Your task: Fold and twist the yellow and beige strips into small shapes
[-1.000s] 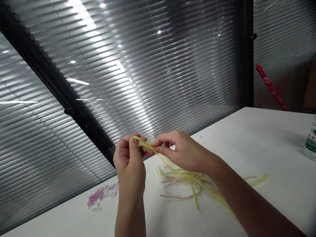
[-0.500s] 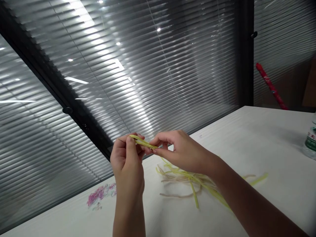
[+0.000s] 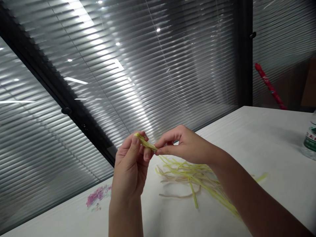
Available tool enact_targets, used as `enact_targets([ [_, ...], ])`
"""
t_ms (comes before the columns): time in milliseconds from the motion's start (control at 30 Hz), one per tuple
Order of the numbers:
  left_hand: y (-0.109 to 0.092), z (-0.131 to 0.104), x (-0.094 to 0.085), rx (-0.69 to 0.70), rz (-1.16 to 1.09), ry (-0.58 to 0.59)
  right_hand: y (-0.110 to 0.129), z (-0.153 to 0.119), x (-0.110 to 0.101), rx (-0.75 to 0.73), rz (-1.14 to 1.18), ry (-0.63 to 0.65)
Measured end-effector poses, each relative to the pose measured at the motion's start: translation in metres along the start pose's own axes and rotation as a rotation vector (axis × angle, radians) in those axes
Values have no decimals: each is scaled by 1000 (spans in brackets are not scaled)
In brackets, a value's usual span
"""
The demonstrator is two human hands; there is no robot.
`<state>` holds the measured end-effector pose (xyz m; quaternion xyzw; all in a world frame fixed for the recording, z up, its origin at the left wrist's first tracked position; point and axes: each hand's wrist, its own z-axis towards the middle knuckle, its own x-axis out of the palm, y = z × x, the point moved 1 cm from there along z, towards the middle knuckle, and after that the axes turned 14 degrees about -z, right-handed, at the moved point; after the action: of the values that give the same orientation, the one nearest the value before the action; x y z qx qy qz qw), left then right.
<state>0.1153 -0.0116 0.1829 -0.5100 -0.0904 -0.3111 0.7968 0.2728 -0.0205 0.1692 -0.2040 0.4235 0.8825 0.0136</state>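
Note:
A short yellow-green fuzzy strip [image 3: 147, 144] is stretched between my two hands above the white table. My left hand [image 3: 132, 161] pinches its upper left end between thumb and fingers. At the strip's lower right end, the thumb and index finger of my right hand [image 3: 184, 144] are closed on it. Below and behind my right hand, a loose pile of yellow and beige strips [image 3: 197, 177] lies on the table, partly hidden by my right forearm.
The white table [image 3: 266, 138] carries a pink and purple scribble [image 3: 98, 196] at the left. A clear bottle with a green label [image 3: 310, 140] stands at the right edge. Window blinds [image 3: 172, 65] and a red stick-like object [image 3: 270, 86] are beyond the table.
The strip looked like an open narrow loop before; now its strands lie close together. My left hand has moved slightly right, and my right hand has shifted slightly up and right.

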Motion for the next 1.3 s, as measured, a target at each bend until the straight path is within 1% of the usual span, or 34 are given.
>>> enact_targets([
  [200,1,1,0,28,-7,-31,0,0,1,5,7,7],
  [433,2,0,3,46,-31,-124,1,1,2,6,26,20],
  [667,1,1,2,60,-6,-116,-1,1,2,18,4,1],
  [867,3,1,0,74,99,-90,0,2,1,27,8,-89],
  [933,4,-1,0,34,161,-70,1,2,1,15,59,-102],
  [1033,9,-6,-1,-102,286,2,1,3,4,7,175,-107],
  [1100,13,-8,0,-185,326,34,0,3,6,32,237,-98],
  [1233,17,-8,2,-258,263,25,-2,3,11,95,225,-103],
  [1300,17,-8,3,-316,238,54,-2,2,12,123,200,-129],
])
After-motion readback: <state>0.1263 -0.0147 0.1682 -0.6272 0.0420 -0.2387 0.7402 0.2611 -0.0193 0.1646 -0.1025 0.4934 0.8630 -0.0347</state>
